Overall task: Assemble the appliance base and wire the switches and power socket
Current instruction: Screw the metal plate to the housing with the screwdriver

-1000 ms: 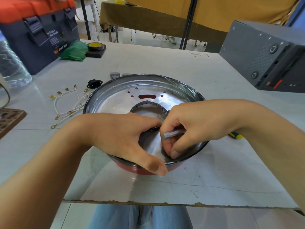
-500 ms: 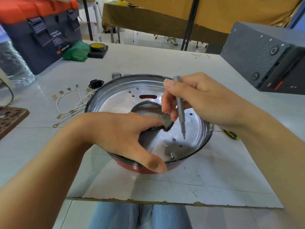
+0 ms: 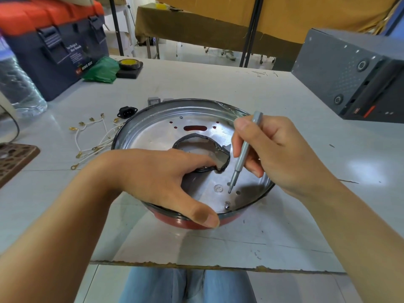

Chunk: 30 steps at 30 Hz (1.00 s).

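L hand point(image 3: 161, 178) pins base point(image 3: 196, 221) at near rim, thumb over edge, fingers flat inside, clamped on it. R hand point(image 3: 277, 156) pinches screwdriver point(image 3: 242, 154), shaft near upright, tip down on a hole in plate, just below/left of grip; R hand nearer. Loose screw point(image 3: 227, 204) by near rim. Wires point(image 3: 91, 138), socket point(image 3: 126, 111) left, well apart. Toolbox point(image 3: 72, 53) far left reads "WING BOX".

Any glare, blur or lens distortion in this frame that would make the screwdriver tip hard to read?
Head view: wide-angle bending curves the table edge and stretches the forearms; the metal base plate mirrors light and reflections, with glare patches on the tabletop; the screwdriver tip stays sharp, in the right hand; the left hand is sharp too.
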Motion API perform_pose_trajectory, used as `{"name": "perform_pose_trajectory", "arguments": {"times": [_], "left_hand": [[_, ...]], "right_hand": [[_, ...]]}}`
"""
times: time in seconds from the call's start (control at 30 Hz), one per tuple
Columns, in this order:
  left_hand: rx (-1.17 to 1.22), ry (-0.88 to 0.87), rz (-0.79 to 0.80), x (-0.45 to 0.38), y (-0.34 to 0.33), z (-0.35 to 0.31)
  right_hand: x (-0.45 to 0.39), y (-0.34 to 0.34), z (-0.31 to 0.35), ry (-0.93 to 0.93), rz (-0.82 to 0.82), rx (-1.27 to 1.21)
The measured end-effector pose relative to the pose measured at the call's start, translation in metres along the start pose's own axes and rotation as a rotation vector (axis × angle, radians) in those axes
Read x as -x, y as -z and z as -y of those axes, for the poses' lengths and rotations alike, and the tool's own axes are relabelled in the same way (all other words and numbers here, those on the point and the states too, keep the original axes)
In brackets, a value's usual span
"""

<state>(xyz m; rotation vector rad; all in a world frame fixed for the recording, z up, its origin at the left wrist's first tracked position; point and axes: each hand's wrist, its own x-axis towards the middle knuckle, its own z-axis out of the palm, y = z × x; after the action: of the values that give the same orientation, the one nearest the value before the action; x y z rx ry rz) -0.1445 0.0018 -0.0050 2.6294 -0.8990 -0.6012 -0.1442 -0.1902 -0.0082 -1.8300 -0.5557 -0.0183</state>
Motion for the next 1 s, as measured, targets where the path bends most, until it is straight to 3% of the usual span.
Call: {"name": "perform_pose_trajectory", "arguments": {"times": [0.2, 0.6, 1.0], "left_hand": [[-0.019, 0.013, 0.010, -0.002, 0.000, -0.001], [-0.004, 0.010, -0.001, 0.001, 0.000, -0.003], [0.084, -0.005, 0.061, 0.003, 0.004, -0.004]], "right_hand": [[0.000, 0.000, 0.002, 0.003, 0.136, 0.035], [-0.001, 0.002, 0.002, 0.010, 0.229, 0.058], [-0.014, 0.030, 0.038, -0.100, 0.576, 0.307]]}}
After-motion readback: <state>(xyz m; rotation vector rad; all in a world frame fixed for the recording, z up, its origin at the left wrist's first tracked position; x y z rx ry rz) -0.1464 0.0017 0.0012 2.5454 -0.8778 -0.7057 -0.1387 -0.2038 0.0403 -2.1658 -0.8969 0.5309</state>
